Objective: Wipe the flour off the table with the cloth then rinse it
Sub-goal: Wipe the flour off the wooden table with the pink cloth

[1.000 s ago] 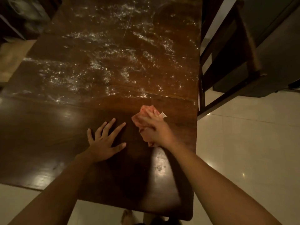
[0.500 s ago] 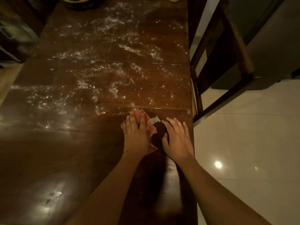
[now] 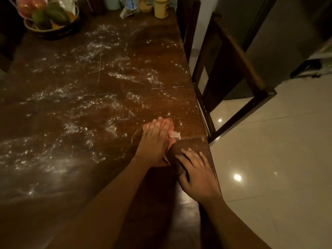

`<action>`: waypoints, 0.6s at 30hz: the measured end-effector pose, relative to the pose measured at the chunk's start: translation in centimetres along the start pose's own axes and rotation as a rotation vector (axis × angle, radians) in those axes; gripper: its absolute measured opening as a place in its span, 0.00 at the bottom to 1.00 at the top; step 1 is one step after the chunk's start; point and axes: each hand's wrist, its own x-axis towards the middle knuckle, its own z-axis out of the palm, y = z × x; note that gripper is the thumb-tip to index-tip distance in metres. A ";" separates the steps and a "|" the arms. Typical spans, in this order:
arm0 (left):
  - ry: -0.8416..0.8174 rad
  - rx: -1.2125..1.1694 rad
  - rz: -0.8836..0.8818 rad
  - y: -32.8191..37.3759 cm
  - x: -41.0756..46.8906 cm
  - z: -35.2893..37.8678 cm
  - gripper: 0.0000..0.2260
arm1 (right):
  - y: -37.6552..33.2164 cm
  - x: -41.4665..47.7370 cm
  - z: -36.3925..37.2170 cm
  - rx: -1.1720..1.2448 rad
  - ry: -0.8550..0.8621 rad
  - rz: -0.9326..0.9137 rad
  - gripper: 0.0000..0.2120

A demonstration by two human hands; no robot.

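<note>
At the far left corner of the table [image 3: 53, 209], one basket [image 3: 52, 34] is sitting with its top cut off by the frame. It is holding fruit in dim light: two green pieces are showing plainly, and the rest is too wrapped and dark to count. Flour [image 3: 133, 78] is lying in white streaks and patches across the middle of the tabletop, reaching from the left edge to the right edge. The near left part is giving back mostly glare and faint specks. Along the far edge, one crumpled packet [image 3: 129, 11] and one yellow mug [image 3: 161, 9] are standing, both clipped at the top. The other containers beside them are too cut off to name.

Near the right edge, one pink cloth [image 3: 169, 125] is lying on the wood at the near fringe of the flour, mostly hidden under the left hand [image 3: 154, 142]. That hand is pressing flat on it, fingers straight and close together. Only the cloth's far rim, a pale tag on its right side and a scrap by the wrist are peeking out.

Just beside it, the right hand [image 3: 195, 171] is resting palm down on bare wood along the right edge, fingers relaxed and slightly spread, holding nothing. Whether its thumb is touching the cloth cannot be told. Both forearms are running off the bottom of the frame.

Past the right edge, one dark wooden chair [image 3: 233, 72] is standing close against the table, its seat hidden. Pale floor tiles [image 3: 269, 141] are reflecting a few spots of light.
</note>
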 end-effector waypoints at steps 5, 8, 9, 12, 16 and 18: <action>0.048 -0.045 -0.273 1.9 3.4 -0.8 0.31 | -0.3 -0.4 0.6 0.029 0.101 0.044 0.25; 0.038 -0.058 -0.195 2.8 5.1 0.0 0.32 | -0.2 -0.2 0.7 0.041 0.169 0.071 0.24; 0.023 -0.039 -0.099 2.8 5.3 0.2 0.32 | -0.2 -0.1 0.7 0.032 0.175 0.071 0.24; -0.059 0.104 0.282 2.1 4.6 0.5 0.43 | -0.4 -0.3 0.7 -0.009 0.158 0.075 0.25; -0.114 0.205 0.411 -1.7 4.9 -0.2 0.42 | -0.6 -0.5 0.4 -0.016 0.150 0.098 0.24; 0.011 0.021 0.107 -1.9 5.6 -0.4 0.33 | -0.7 -0.4 0.3 -0.017 0.139 0.112 0.25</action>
